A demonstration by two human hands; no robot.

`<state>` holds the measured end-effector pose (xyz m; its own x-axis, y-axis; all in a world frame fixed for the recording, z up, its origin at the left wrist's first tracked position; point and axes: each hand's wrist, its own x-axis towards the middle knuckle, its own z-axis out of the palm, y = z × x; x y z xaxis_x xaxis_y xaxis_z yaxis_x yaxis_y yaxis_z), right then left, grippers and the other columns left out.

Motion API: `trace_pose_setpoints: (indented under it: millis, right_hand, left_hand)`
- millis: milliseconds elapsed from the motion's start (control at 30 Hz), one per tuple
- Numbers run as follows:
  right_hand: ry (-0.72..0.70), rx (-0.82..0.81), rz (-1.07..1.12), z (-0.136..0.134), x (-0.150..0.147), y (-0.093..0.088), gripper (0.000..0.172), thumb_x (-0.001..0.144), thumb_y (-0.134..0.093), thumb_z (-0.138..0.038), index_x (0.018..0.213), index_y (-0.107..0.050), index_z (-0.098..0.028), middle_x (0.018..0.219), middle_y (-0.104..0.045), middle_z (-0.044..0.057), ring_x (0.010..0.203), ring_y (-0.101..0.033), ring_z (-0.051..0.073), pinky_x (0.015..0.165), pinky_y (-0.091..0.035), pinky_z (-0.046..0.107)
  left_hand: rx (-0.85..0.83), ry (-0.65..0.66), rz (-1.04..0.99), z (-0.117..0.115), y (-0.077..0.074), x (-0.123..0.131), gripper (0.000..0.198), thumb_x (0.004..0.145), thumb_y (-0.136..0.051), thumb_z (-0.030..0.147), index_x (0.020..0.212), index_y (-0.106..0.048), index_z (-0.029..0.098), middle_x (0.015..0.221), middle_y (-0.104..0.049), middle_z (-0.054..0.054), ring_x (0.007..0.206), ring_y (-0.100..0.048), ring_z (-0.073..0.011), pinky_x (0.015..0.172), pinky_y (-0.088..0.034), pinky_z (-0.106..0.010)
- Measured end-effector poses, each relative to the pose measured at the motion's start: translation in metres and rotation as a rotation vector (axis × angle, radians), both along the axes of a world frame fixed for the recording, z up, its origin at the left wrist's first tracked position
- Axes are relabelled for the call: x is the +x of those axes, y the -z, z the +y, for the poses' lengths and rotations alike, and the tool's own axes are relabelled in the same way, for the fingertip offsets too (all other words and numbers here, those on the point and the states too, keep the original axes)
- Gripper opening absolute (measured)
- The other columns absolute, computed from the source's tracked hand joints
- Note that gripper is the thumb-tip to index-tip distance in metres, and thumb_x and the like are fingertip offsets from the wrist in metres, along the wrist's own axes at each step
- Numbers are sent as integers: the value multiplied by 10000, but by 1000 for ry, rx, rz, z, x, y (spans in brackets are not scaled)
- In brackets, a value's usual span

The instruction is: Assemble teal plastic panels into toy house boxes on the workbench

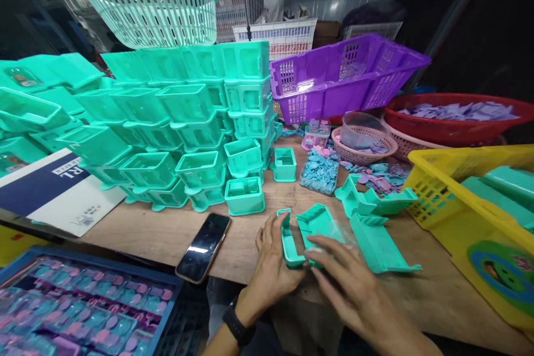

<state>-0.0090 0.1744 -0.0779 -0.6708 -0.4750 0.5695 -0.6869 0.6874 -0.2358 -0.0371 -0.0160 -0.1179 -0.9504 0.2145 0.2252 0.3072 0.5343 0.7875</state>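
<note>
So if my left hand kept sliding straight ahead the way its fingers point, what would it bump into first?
Your left hand already touches the small teal plastic part; beyond that, probably the teal open box, though depth is unclear.

The moulded plastic shell (311,233) under my left hand (273,267) and right hand (348,283) is plain mint green, the same mint as the stacked plastic boxes (175,128) and the round slatted basket (146,3) above them. My wrist carries a black band (237,325), and a glossy black phone (203,247) lies on the pale brown wooden tabletop (146,233). Further off, the rectangular lattice crate (346,75) is vivid purple, the round bowl (453,122) red with lilac pieces inside, and the lattice bin (434,189) yellow.
</note>
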Motion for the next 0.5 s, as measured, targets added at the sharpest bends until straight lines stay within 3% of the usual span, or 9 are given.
trace_pose_setpoints:
  millis: [167, 300, 367, 433, 500]
  right_hand:
    - [66, -444, -108, -7, -9, -4, 279, 1041, -572, -261, 1312, -606, -315, 1292, -662, 6, 1241, -615, 109, 1026, -487, 185]
    - [260, -711, 14, -5, -20, 7, 322, 1003, -622, -304, 1325, -629, -287, 1394, -611, 58, 1326, -563, 190, 1131, -449, 329]
    - [338, -815, -134, 3, -28, 16, 466, 993, -625, -433, 1425, -566, -269, 1481, -562, 105, 1382, -530, 259, 1158, -445, 452]
    - [273, -751, -432, 12, -32, 26, 655, 981, -592, -557, 1538, -449, -242, 1559, -497, 152, 1437, -483, 309, 1167, -437, 535]
    - [142, -533, -646, 17, -29, 33, 805, 942, -621, -600, 1600, -364, -213, 1604, -432, 186, 1482, -421, 338, 1180, -416, 570]
  left_hand:
    - [-52, -24, 31, 5, 3, 1, 864, 728, -675, 208, 1496, -280, 255, 1539, -400, -165, 1506, -337, -353, 1215, -245, -646]
    - [-51, -29, 23, 6, 5, -1, 878, 690, -698, 194, 1479, -313, 239, 1526, -409, -174, 1501, -346, -367, 1224, -237, -660]
    - [-30, -11, 6, 4, 3, -2, 899, 683, -716, 197, 1486, -315, 239, 1536, -397, -177, 1508, -333, -382, 1234, -212, -682]
    - [7, 15, 2, 1, 2, -3, 924, 688, -741, 209, 1502, -307, 239, 1543, -388, -177, 1511, -321, -393, 1241, -204, -691]
    - [72, 67, 9, -3, 2, -3, 976, 695, -782, 225, 1528, -274, 245, 1544, -385, -169, 1501, -333, -380, 1250, -247, -657]
